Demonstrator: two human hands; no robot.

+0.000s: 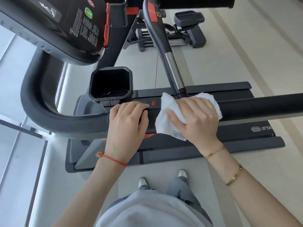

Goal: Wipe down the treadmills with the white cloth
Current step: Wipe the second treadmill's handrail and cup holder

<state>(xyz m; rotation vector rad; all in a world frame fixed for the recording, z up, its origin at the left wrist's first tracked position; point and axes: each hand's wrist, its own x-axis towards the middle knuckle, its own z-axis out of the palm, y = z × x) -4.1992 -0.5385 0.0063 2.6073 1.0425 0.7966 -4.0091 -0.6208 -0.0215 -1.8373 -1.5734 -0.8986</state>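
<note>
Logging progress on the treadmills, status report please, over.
Right hand presses white cloth on handrail. Left hand grips same rail. Red safety cord dangles beside cloth.

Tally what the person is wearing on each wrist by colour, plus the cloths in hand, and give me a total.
Red cord bracelets: 1, on the left wrist
Gold bracelets: 2, on the right forearm
White cloths: 1, the white cloth pressed on the treadmill handrail under the right hand
Total: 4
</note>
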